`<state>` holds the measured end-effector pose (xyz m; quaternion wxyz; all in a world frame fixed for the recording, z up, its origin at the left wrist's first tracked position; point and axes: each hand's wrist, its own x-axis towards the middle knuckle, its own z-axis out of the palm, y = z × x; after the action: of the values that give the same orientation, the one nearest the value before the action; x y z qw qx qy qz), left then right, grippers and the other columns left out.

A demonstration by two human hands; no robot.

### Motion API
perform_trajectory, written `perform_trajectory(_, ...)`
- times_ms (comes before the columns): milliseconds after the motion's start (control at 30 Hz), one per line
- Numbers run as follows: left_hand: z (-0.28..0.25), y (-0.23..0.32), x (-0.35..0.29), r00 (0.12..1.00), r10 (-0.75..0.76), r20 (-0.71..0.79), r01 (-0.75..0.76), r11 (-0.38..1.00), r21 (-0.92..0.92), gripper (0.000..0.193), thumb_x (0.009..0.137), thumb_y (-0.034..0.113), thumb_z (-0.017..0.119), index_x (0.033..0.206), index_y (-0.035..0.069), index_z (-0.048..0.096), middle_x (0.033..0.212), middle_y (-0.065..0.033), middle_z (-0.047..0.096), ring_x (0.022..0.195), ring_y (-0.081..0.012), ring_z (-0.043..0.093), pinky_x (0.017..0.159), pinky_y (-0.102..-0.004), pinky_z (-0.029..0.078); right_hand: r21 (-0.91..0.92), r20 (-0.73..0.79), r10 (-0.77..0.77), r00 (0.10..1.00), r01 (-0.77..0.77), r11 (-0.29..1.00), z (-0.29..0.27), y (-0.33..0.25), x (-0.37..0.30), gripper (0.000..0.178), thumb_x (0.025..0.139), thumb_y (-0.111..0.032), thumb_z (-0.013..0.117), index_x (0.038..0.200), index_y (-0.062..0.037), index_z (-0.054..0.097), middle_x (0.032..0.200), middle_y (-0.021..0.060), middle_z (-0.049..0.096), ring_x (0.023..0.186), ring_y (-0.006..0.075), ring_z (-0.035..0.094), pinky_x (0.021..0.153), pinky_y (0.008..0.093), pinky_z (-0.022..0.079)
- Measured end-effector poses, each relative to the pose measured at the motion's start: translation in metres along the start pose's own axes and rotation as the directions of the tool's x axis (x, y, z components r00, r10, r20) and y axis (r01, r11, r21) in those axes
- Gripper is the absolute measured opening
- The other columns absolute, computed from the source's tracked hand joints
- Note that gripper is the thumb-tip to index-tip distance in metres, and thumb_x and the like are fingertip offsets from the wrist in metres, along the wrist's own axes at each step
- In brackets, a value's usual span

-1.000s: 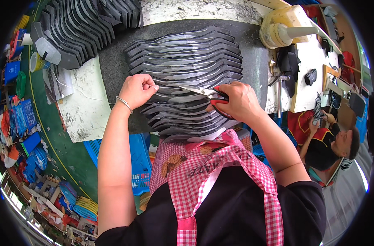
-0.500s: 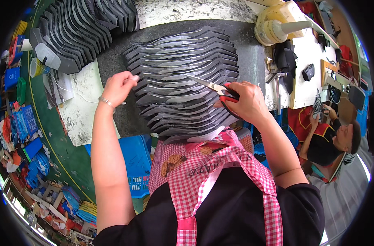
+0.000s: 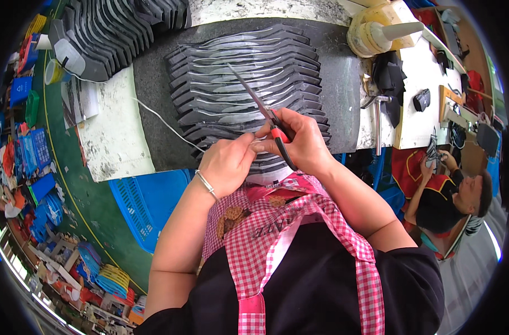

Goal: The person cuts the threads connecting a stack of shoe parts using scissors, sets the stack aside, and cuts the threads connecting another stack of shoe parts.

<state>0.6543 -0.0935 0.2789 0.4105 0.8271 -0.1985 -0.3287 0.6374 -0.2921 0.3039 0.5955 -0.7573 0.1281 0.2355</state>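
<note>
Fanned out on the dark work mat (image 3: 154, 139) lies a row of overlapping black-and-grey cut pieces (image 3: 246, 72) with pale edges. At the row's near end, my left hand (image 3: 226, 161) is closed in a pinch on a thin white cord (image 3: 164, 120), which trails away to the left. My right hand (image 3: 304, 142) touches its fingertips and grips red-and-black-handled scissors (image 3: 251, 92). The blades look closed and point far left over the pieces. What lies between the meeting fingertips is mostly hidden.
Another row of dark pieces (image 3: 106, 36) stands far left. A yellowish container (image 3: 377, 30) and a hammer (image 3: 378, 120) are at the right. A blue plastic basket (image 3: 148, 206) sits below the table edge. A co-worker (image 3: 452, 198) handles something at the right.
My left hand has come right and nearer to meet my right hand, drawing the white cord along. My right hand moved left, and the scissors' tips swung toward the far side.
</note>
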Motion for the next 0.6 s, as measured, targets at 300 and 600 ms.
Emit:
perform_trajectory(300, 0.021, 0.010, -0.002, 0.995, 0.056, -0.086, -0.050, 0.996, 0.068, 0.021, 0.095, 0.025, 0.059, 0.092, 0.005, 0.061, 0.070, -0.0186, 0.064, 0.069, -0.0391, 0.066, 0.061, -0.0467, 0.049, -0.129, -0.001, -0.245, 0.969, 0.243, 0.961, -0.023, 0.033, -0.009, 0.025, 0.082, -0.003, 0.072, 0.105, 0.0013, 0.062, 0.076, 0.0076, 0.060, 0.074, 0.0057, 0.049, 0.067, 0.0247, 0.047)
perform_trajectory(600, 0.009, 0.006, -0.017, 0.988, 0.086, -0.127, -0.072, 0.991, 0.110, 0.025, 0.099, 0.021, 0.055, 0.084, 0.003, 0.062, 0.076, -0.0144, 0.066, 0.073, -0.0349, 0.067, 0.064, -0.0410, 0.051, 0.125, 0.101, -0.101, 0.990, 0.088, 0.988, -0.013, 0.021, -0.003, 0.038, 0.077, -0.013, 0.086, 0.102, 0.0050, 0.064, 0.091, 0.0086, 0.073, 0.085, 0.0085, 0.063, 0.079, 0.0277, 0.053)
